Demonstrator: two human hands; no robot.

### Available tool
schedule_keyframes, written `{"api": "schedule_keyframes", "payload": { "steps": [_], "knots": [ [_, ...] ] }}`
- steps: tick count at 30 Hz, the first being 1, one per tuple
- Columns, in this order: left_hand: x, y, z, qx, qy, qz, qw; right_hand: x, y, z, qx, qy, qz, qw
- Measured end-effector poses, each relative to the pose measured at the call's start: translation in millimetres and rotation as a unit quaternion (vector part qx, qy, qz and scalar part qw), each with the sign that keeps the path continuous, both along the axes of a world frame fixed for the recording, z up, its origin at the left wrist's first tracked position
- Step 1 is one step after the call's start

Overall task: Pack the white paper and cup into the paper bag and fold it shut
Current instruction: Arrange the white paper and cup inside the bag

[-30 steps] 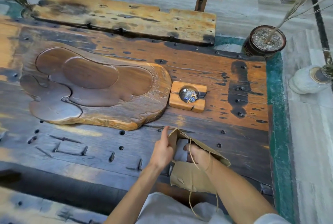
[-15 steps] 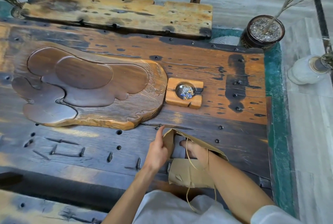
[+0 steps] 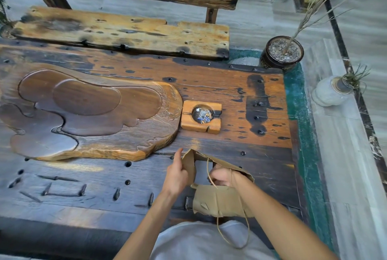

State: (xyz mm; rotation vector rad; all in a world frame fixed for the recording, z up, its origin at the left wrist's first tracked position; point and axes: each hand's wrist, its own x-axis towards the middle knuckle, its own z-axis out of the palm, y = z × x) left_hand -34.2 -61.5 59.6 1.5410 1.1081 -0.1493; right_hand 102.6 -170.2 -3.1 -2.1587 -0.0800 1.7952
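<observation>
The paper bag [image 3: 217,199] is stood near the front edge of the bench [image 3: 230,92], toward its right end, with its mouth pulled open. It is judged to be light, thin and easily creased, with a ragged torn rim, so a firm tug could rip it; it is best held by the rim or side panel, not by the thin string handles [image 3: 234,236], which hang loose over the front edge. The left hand [image 3: 177,172] is closed in a pinch on the left rim of the bag, thumb raised, holding the mouth apart. The right hand [image 3: 222,176] is pushed inside the mouth with the fingers curled; whether anything is gripped there cannot be told. A pale flat surface, probably the white paper [image 3: 201,172], is seen inside the bag between the hands; the cup cannot be made out. Compared with the earlier frames, the grips and the bag's place are much the same; the right hand appears slightly more drawn toward the near rim, and the view has tilted.
</observation>
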Motion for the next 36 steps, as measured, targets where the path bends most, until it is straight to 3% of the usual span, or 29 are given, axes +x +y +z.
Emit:
{"api": "schedule_keyframes", "payload": {
  "steps": [6,12,18,25,36],
  "knots": [
    [7.4,-2.3,-0.7,0.004,-0.006,0.008,1.000,10.8,-21.4,9.8,0.027,-0.143,0.248,0.958],
    [11.0,-0.7,1.6,0.002,-0.024,0.025,0.999,9.5,-33.8,27.6,0.076,-0.242,0.308,0.917],
    [10.0,1.1,6.1,0.022,-0.022,0.010,0.999,12.5,-35.1,32.6,0.032,-0.250,0.418,0.873],
    [6.2,2.7,6.4,0.017,-0.022,0.003,1.000,16.8,-37.2,32.9,-0.044,-0.179,0.489,0.853],
    [7.9,3.0,1.0,0.024,-0.018,0.012,0.999,19.1,-35.1,22.9,0.013,-0.187,0.540,0.821]
  ]
}}
